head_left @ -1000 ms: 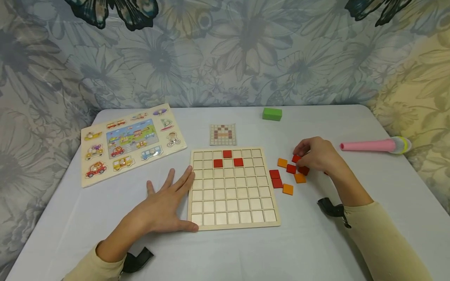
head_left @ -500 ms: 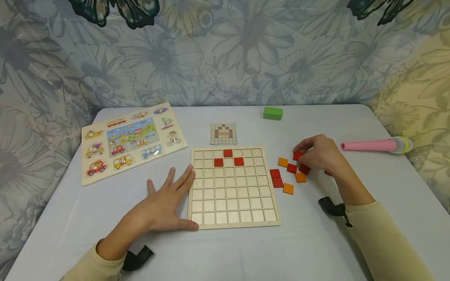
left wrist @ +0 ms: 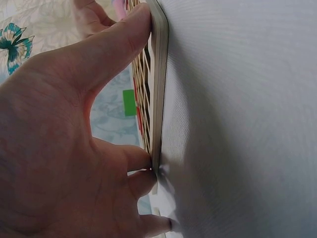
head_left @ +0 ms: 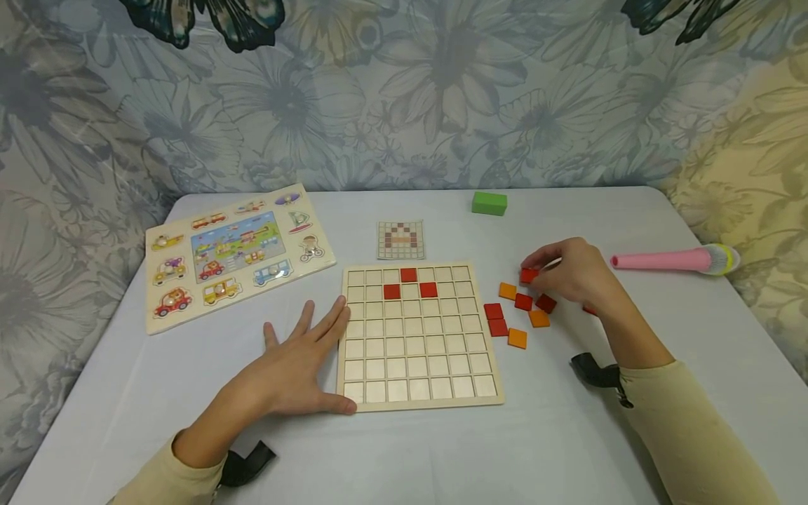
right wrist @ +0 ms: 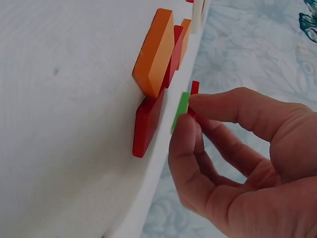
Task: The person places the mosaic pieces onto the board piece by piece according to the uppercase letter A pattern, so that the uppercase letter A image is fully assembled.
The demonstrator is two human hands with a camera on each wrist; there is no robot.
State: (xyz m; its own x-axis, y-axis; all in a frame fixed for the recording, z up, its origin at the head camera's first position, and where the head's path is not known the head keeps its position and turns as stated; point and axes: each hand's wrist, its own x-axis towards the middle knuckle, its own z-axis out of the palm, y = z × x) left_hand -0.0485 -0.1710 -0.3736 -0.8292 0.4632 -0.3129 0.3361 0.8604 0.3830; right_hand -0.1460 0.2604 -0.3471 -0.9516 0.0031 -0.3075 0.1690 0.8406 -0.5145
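A wooden grid board [head_left: 413,351] lies flat on the table, with three red tiles in its top rows, one of them the upper red tile [head_left: 408,275]. My left hand [head_left: 287,375] rests at the board's left edge with fingers spread, the thumb on its near corner; the left wrist view shows the thumb [left wrist: 121,37] over the rim. To the right of the board, my right hand [head_left: 571,272] pinches a red tile [head_left: 529,276] between thumb and fingers. In the right wrist view that tile [right wrist: 195,88] is up off the table. Loose red and orange tiles [head_left: 539,319] lie just below this hand.
A small pattern card [head_left: 400,240] lies behind the board. A vehicle picture puzzle [head_left: 240,256] is at the back left. At the back stands a green block [head_left: 489,203]. A pink toy microphone [head_left: 669,261] lies on the right, and another red tile [head_left: 589,310] is partly behind the right wrist.
My right hand has shifted slightly up and left with the red tile, uncovering more of a dark red tile beneath. My left hand stays in place on the board.
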